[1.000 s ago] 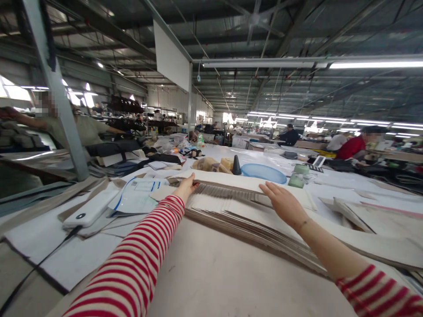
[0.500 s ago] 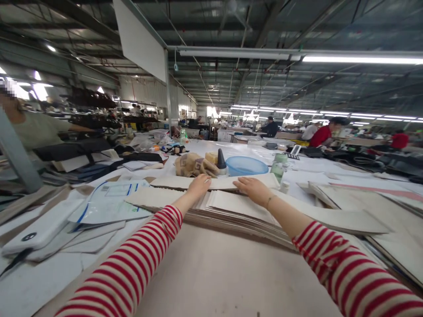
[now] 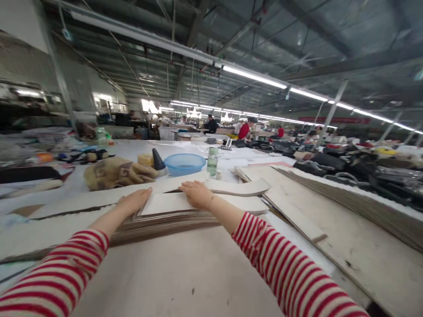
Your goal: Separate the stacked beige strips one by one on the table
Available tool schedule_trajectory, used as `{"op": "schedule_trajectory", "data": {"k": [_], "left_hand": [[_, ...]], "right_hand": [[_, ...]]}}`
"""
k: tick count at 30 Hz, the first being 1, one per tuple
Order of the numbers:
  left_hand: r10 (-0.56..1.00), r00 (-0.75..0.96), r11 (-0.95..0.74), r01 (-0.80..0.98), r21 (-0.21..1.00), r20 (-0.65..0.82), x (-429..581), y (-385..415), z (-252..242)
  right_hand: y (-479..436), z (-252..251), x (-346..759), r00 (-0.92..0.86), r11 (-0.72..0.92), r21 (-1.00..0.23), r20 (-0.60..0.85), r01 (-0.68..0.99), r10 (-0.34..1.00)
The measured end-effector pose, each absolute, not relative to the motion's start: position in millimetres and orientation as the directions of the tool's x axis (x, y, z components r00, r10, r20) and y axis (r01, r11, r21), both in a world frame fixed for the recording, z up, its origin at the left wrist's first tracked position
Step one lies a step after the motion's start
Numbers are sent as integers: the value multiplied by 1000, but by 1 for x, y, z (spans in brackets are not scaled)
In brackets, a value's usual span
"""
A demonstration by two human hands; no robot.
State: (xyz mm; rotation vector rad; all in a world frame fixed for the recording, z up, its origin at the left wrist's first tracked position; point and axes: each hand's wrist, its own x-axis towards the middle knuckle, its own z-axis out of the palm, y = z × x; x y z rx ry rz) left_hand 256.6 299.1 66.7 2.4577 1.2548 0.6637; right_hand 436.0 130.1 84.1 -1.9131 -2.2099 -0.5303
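"On the counter [image 3: 142, 149], where's the stack of cream strips [image 3: 165, 208]?"

"Beneath the right hand [image 3: 197, 195], running left-to-right! That hand's flat, unclenched; left hand [image 3: 136, 200] by its left end, grip unclear."

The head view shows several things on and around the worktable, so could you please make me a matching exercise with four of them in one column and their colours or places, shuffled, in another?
Column one:
1. Round basin
2. Cone
3. Patterned cloth
4. Right hand

Column two:
A. Tan with brown motifs
B. Laid on the stack of pale strips
C. Translucent blue
D. Dark grey, tapering to a tip

Right pairs: 1-C, 2-D, 3-A, 4-B.
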Motion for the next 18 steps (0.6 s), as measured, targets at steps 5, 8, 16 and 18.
{"op": "schedule_trajectory", "data": {"k": [5, 8, 16, 18], "left_hand": [[667, 645, -745, 569, 349, 373, 275, 241, 69], [427, 780, -903, 336, 270, 457, 296, 179, 52], [21, 936, -957, -83, 277, 351, 342, 52, -27], [-7, 946, -957, -101, 272, 323, 347, 45, -46]], "right_hand": [[11, 61, 496, 19, -58, 109, 333, 992, 943], [-83, 42, 550, 241, -277, 67, 330, 959, 913], [-338, 0, 636, 745, -821, -15, 429, 571, 511], [-392, -7, 647, 803, -892, -36, 452, 451, 388]]}}
